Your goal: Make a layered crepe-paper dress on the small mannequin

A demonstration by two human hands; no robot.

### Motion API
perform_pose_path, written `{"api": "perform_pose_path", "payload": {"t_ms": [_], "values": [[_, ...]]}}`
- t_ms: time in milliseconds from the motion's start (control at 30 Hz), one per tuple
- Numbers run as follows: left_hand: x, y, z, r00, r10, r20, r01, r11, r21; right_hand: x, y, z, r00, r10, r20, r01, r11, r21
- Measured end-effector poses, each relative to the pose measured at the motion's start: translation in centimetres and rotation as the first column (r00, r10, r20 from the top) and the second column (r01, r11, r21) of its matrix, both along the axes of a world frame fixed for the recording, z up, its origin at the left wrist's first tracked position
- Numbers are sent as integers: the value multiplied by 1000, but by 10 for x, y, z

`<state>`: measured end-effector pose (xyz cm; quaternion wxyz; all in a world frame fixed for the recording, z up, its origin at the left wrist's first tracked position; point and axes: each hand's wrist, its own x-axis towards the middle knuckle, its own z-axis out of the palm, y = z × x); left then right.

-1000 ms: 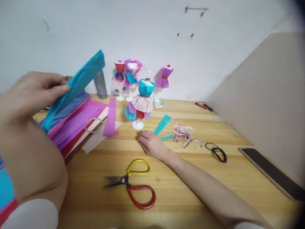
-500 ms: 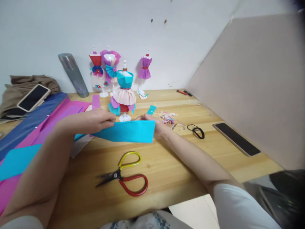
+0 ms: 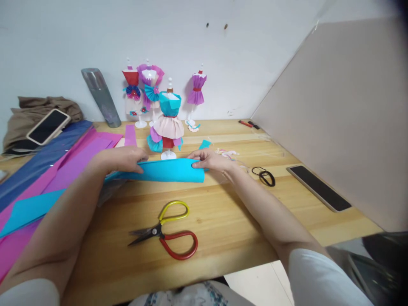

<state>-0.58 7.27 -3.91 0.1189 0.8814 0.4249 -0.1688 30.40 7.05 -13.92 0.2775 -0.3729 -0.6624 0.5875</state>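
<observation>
A long strip of blue crepe paper [image 3: 170, 171] stretches between my hands, just above the wooden table. My left hand [image 3: 129, 160] grips it toward its left part, where it runs on behind my forearm. My right hand [image 3: 207, 160] pinches the upper edge close to the strip's right end, thumb in front. In front of me lie scissors [image 3: 155, 230] with one yellow and one red handle, blades slightly apart. Just behind the paper stands a small dress form [image 3: 170, 123] in a blue top and pale pink skirt.
Several more dressed forms, one in purple [image 3: 197, 89], stand by the wall. A tilted bottle [image 3: 102, 97], coloured paper sheets [image 3: 75, 157] and a phone [image 3: 48, 126] are at left. Paper scraps [image 3: 226, 152], black hair ties [image 3: 264, 176] and another phone [image 3: 318, 188] lie at right.
My right hand has come from behind the strip to its top edge, thumb now in front. The strip's right end looks curled over, and my left hand has shifted slightly left.
</observation>
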Motion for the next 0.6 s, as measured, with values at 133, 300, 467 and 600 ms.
{"api": "perform_pose_path", "payload": {"t_ms": [133,300,467,600], "values": [[-16,1,13,996,84,-18,-85,995,-48,6,-1,1,999,-52,-5,52,997,-58],[-37,1,28,987,161,20,-159,985,-66,9,-4,3,997,-67,-22,65,994,-82],[-41,1,31,987,162,7,-161,985,-64,9,-6,10,996,-76,36,74,996,48],[-34,-11,37,987,146,-72,-144,989,29,6,-8,18,989,-137,52,117,952,282]]}}
